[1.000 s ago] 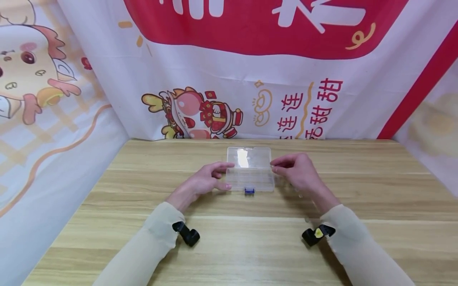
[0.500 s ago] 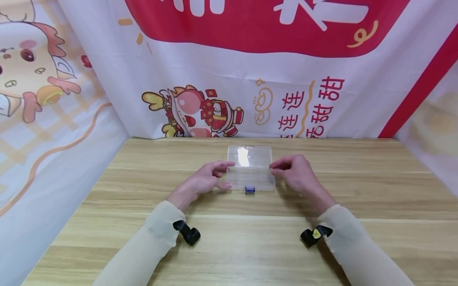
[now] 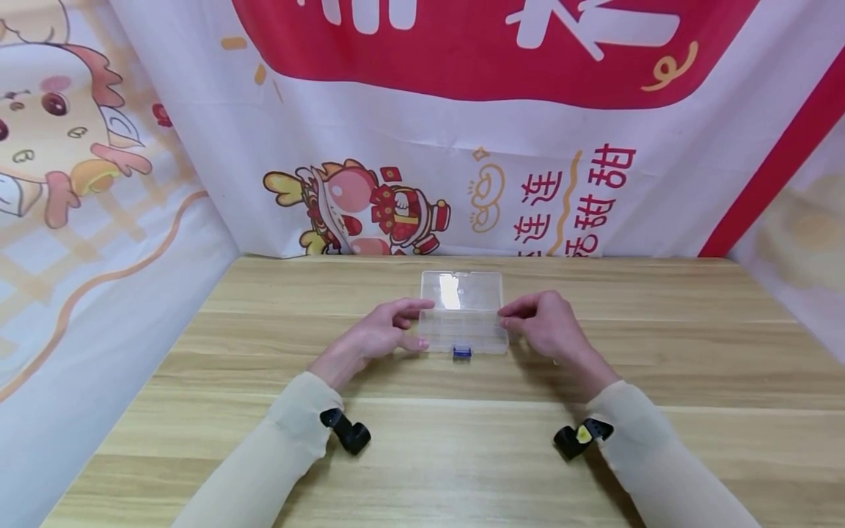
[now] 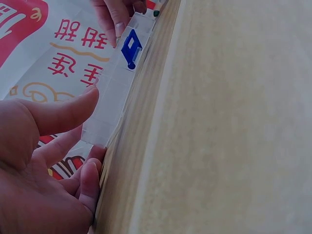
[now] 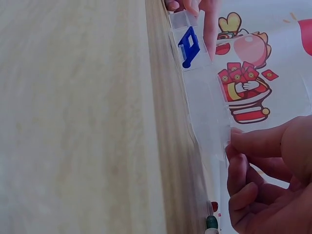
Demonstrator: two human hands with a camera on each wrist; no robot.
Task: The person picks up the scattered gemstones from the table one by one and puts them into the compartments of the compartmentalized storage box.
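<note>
A clear plastic compartment box (image 3: pixel 462 331) stands on the wooden table, its transparent lid (image 3: pixel 478 292) swung back towards the wall. A blue latch (image 3: pixel 462 353) hangs at its front edge. My left hand (image 3: pixel 379 334) holds the box's left end, thumb at the front corner and index finger along the back near the hinge. At the right end, my right hand (image 3: pixel 548 323) pinches with thumb and index finger at the box's edge by the hinge. The right wrist view shows its other fingers (image 5: pixel 241 195) curled; anything small between the fingertips is hidden.
Small green (image 5: pixel 211 222) and red (image 5: pixel 214 207) items lie beyond the box's right end in the right wrist view; their kind is unclear. A printed cloth (image 3: pixel 422 125) hangs behind the table (image 3: pixel 422 455). Black wrist cameras sit on both sleeves.
My right fingertips have shifted slightly down along the box's right edge. The left hand and the box stay in place; the head view moves a little.
</note>
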